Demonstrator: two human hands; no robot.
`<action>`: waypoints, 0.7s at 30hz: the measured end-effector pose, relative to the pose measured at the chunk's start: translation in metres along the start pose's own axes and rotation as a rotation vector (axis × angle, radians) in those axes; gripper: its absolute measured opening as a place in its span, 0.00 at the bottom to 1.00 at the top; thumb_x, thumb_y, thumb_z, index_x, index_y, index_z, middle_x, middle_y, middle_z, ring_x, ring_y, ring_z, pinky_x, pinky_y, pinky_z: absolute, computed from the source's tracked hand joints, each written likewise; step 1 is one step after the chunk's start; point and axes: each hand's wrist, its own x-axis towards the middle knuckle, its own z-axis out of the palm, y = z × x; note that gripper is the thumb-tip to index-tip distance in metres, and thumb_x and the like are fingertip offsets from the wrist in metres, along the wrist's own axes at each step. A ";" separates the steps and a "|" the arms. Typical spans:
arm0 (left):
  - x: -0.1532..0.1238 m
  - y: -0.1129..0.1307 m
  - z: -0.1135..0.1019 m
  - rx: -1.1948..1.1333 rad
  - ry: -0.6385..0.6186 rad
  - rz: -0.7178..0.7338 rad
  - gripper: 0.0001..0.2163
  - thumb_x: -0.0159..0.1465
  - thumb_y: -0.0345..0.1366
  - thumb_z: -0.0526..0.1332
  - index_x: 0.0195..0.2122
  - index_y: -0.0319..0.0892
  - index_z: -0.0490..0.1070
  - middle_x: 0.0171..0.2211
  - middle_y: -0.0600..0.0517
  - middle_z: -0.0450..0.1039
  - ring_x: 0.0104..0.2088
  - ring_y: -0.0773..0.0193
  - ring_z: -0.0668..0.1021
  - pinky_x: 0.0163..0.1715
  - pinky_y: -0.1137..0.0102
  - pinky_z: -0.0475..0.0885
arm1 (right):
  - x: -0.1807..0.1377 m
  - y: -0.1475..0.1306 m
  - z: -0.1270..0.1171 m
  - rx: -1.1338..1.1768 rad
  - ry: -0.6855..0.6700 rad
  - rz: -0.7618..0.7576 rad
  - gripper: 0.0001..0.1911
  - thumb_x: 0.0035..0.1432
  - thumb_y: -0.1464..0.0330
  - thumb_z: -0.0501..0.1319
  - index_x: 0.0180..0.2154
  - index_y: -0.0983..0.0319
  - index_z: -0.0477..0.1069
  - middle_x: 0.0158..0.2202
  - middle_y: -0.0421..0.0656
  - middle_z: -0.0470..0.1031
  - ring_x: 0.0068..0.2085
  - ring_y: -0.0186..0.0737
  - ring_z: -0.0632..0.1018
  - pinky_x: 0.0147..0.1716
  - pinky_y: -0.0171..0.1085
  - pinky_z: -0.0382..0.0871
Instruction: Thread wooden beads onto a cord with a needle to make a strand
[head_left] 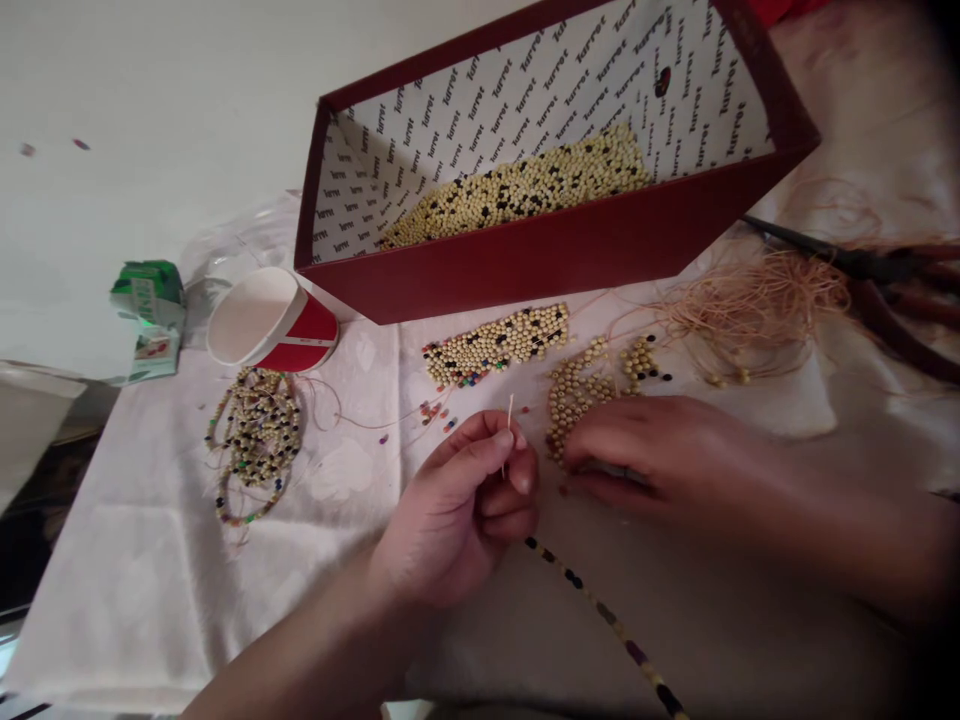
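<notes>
My left hand [469, 500] is closed in a pinch on a thin cord [510, 415] whose tip sticks up above the fingers. A strand of threaded beads [600, 610] hangs from that hand toward the lower right. My right hand [645, 450] lies palm down on the white cloth [150, 570], its fingertips curled at a loose pile of cream beads [574, 395]. What those fingertips hold, if anything, is hidden. Another flat pile of cream, black and coloured beads [495, 345] lies just beyond.
A dark red box [555, 250] holding many beads stands tilted at the back. A red and white paper cup [270, 320], a green carton [150, 310], finished bead strands [255, 435], tangled cord [750, 300] and dark scissors [862, 265] lie around.
</notes>
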 end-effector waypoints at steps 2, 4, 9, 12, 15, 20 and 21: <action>0.001 -0.001 0.001 -0.008 0.016 0.017 0.05 0.63 0.32 0.61 0.31 0.38 0.66 0.26 0.53 0.69 0.18 0.76 0.60 0.17 0.80 0.55 | 0.001 0.000 -0.004 0.048 0.017 -0.011 0.04 0.60 0.72 0.58 0.33 0.60 0.72 0.31 0.41 0.75 0.32 0.40 0.74 0.30 0.37 0.59; 0.001 -0.003 0.001 -0.014 0.014 0.037 0.04 0.63 0.31 0.60 0.31 0.38 0.67 0.29 0.51 0.72 0.21 0.73 0.67 0.20 0.78 0.63 | 0.001 0.000 -0.007 0.078 0.023 -0.020 0.05 0.60 0.72 0.58 0.33 0.61 0.72 0.30 0.41 0.75 0.32 0.39 0.73 0.30 0.37 0.58; 0.002 -0.004 0.000 -0.026 -0.015 0.030 0.05 0.65 0.29 0.58 0.32 0.37 0.70 0.32 0.49 0.74 0.27 0.69 0.74 0.29 0.74 0.70 | 0.002 -0.003 -0.009 0.089 0.020 -0.011 0.06 0.62 0.72 0.57 0.34 0.62 0.72 0.31 0.42 0.75 0.33 0.38 0.73 0.32 0.37 0.59; 0.002 -0.004 0.000 -0.027 -0.008 0.043 0.07 0.66 0.29 0.56 0.32 0.36 0.71 0.32 0.48 0.74 0.28 0.68 0.74 0.30 0.73 0.71 | 0.002 -0.003 -0.009 0.093 -0.004 0.000 0.06 0.62 0.71 0.57 0.35 0.62 0.73 0.33 0.43 0.76 0.34 0.40 0.73 0.33 0.38 0.59; 0.002 -0.005 -0.002 -0.026 0.003 0.051 0.06 0.66 0.29 0.56 0.32 0.36 0.71 0.33 0.48 0.74 0.29 0.68 0.74 0.31 0.72 0.71 | 0.001 -0.001 -0.009 0.103 -0.003 0.019 0.05 0.62 0.71 0.58 0.38 0.61 0.73 0.34 0.41 0.77 0.35 0.40 0.74 0.34 0.38 0.60; 0.003 -0.005 -0.002 -0.028 0.015 0.060 0.04 0.64 0.30 0.59 0.32 0.37 0.70 0.33 0.48 0.74 0.29 0.67 0.74 0.31 0.72 0.71 | -0.002 0.004 -0.016 0.055 0.023 -0.029 0.04 0.61 0.68 0.59 0.35 0.59 0.72 0.30 0.40 0.76 0.32 0.39 0.74 0.31 0.37 0.60; 0.003 -0.005 -0.002 -0.031 0.021 0.063 0.04 0.64 0.30 0.59 0.32 0.37 0.70 0.33 0.49 0.74 0.29 0.67 0.73 0.31 0.72 0.71 | -0.004 0.005 -0.018 0.028 -0.010 -0.020 0.04 0.61 0.69 0.59 0.34 0.59 0.72 0.31 0.40 0.76 0.32 0.39 0.74 0.30 0.37 0.59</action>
